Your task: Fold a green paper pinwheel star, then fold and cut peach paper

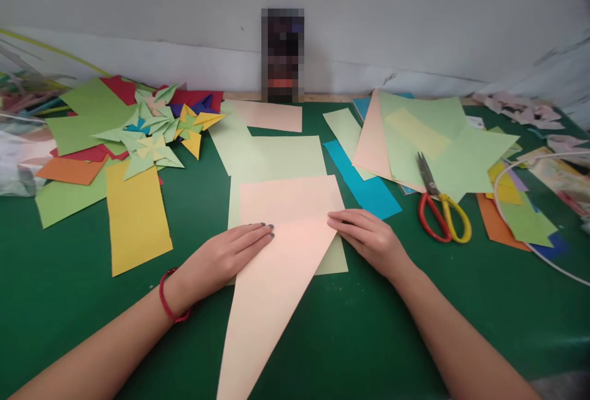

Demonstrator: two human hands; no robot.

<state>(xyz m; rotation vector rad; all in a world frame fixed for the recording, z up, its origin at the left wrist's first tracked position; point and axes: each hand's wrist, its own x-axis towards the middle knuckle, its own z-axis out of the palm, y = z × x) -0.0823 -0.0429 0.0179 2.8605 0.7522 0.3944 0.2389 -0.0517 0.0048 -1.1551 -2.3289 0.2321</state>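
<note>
A pale pink sheet of paper [281, 265] lies in front of me, with a diagonal right edge that narrows toward me. My left hand [235, 252] rests on its left side, fingers stretched out flat. At the sheet's right edge my right hand [369, 237] pinches the paper between thumb and fingers. Beneath the pink sheet are pale green sheets [295, 154], partly covered by it. To the right of my right hand lie scissors [431, 188] with one red and one yellow handle, their blades over light green paper [421, 123].
Folded paper stars [154, 136] and coloured sheets pile up at the left, beside a yellow strip [138, 222]. A blue strip [364, 185] lies right of centre. A blurred-out upright object [283, 56] leans on the wall. Scraps and a white cable [500, 203] are at right.
</note>
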